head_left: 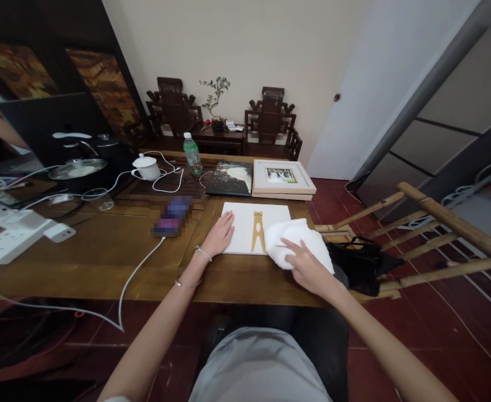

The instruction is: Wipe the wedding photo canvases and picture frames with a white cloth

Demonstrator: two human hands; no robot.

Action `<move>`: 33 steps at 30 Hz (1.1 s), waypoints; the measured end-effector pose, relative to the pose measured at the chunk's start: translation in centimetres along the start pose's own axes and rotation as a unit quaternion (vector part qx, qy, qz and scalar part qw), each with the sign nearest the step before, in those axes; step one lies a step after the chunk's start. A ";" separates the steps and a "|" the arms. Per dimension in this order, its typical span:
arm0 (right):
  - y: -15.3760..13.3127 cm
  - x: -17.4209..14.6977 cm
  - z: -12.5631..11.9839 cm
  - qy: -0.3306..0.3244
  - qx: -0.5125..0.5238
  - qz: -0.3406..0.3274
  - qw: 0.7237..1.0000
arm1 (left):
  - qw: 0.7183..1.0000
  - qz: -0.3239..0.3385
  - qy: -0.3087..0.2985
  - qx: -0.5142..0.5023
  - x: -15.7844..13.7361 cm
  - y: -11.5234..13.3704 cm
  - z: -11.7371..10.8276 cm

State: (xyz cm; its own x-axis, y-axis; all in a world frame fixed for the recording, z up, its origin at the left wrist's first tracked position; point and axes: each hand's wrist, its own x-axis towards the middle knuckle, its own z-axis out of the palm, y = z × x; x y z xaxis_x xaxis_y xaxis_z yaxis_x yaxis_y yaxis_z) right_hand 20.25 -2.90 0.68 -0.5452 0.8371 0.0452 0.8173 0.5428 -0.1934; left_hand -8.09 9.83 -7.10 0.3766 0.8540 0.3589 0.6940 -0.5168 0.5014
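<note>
A white rectangular board (241, 228) lies flat on the wooden table before me, with a long-legged yellow animal figure (258, 222) on its face. My left hand (219, 233) rests flat on the board's left edge, fingers stretched out and holding nothing. Over the board's right part lies a fluffy white cloth (298, 234), bunched under my right hand (306, 265). The fingers of that hand press into the cloth and grip it, with the index finger extended. The cloth hides the board's right lower corner.
Behind the board are a dark picture (231, 178) and stacked framed pictures (283, 177). A green bottle (192, 153), a lidded white cup (145, 166), a phone (172, 216) on a cable and a power strip (15, 237) stand leftward. A bamboo chair (429, 223) is at right.
</note>
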 end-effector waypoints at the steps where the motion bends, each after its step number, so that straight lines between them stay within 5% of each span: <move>1: -0.5 -0.7 -0.2 -0.007 0.007 -0.001 1.000 | 1.000 0.000 -0.001 0.003 0.0 0.0 0.0; 5: -0.6 -0.1 -1.3 -0.016 0.011 0.008 1.000 | 1.000 -0.002 -0.011 0.017 0.0 0.1 -0.1; 16: 5.2 11.0 -2.7 0.010 -0.048 0.092 0.995 | 1.000 -0.007 -0.013 0.010 0.0 -0.2 -0.2; 28: -0.7 -0.2 -1.2 -0.026 -0.002 0.026 0.999 | 1.000 -0.006 -0.009 0.012 0.0 0.0 0.0; 33: 0.1 0.6 -1.5 -0.017 -0.001 0.021 1.000 | 1.000 -0.002 -0.002 0.006 0.0 -0.1 0.1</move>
State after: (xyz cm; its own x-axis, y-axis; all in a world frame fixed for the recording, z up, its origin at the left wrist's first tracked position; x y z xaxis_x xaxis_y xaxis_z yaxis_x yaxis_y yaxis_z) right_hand 20.25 -2.21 2.18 -0.5168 0.8561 0.0041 0.8397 0.5078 -0.1922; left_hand -8.09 9.91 -7.20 0.3760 0.8563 0.3541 0.7028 -0.5126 0.4933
